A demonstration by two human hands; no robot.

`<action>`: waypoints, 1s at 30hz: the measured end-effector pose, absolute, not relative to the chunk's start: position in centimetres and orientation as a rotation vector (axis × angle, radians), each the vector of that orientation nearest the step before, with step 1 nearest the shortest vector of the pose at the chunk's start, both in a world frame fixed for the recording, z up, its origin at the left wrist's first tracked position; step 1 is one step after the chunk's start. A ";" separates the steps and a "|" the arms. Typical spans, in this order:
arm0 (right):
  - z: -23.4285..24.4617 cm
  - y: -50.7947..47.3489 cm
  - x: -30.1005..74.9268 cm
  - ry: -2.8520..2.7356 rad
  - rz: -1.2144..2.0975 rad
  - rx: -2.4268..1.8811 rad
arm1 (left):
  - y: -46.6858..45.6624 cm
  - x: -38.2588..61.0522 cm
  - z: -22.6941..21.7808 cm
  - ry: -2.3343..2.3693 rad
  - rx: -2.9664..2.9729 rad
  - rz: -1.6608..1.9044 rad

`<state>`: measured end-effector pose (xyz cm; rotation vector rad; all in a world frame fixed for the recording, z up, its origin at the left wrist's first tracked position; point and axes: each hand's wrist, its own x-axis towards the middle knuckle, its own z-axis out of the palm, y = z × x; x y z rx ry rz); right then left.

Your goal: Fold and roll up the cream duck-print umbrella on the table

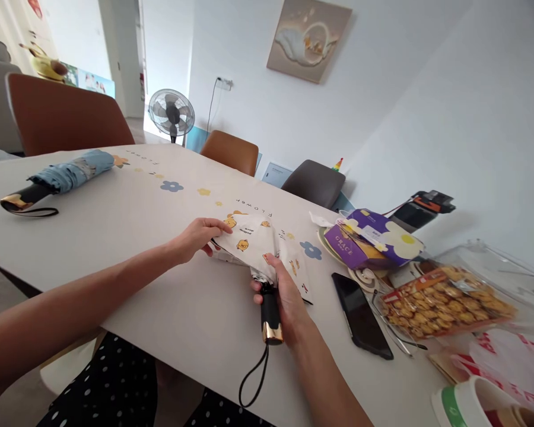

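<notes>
A folded white umbrella (251,240) printed with small yellow figures lies on the white table (129,237) in front of me. My right hand (287,296) is closed round its black handle with the gold cap, and a black wrist loop hangs off the table's edge. My left hand (200,236) pinches the loose canopy cloth at the umbrella's far end. A second folded umbrella (64,178), light blue with a black and gold handle, rests at the far left of the table, away from both hands.
A black phone (360,314) lies right of my right hand. Beyond it sit a purple box (369,240), a snack bag (445,302) and plastic packaging. Brown chairs (66,118) line the far side, with a standing fan (172,114) behind them.
</notes>
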<state>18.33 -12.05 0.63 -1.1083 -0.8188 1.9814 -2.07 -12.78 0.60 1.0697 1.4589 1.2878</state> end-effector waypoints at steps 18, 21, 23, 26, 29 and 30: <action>0.7 -12.3 17.9 -1.032 1.762 -1.294 | -13.1 -0.4 0.1 1.891 1.728 1.265; 1.0 -12.7 17.4 -1.044 1.728 -1.364 | -12.9 2.0 0.8 1.687 1.681 1.249; 1.1 -12.9 17.1 -1.054 1.712 -1.365 | -12.3 3.6 1.1 1.615 1.641 1.208; 1.2 -13.0 17.0 -1.063 1.702 -1.309 | -10.8 5.4 1.3 1.592 1.590 1.227; 1.1 -13.1 17.2 -1.075 1.720 -1.291 | -9.1 6.1 1.4 1.594 1.287 1.256; 1.1 -13.1 17.2 -1.089 1.736 -1.289 | -8.7 6.2 1.4 1.552 1.148 1.261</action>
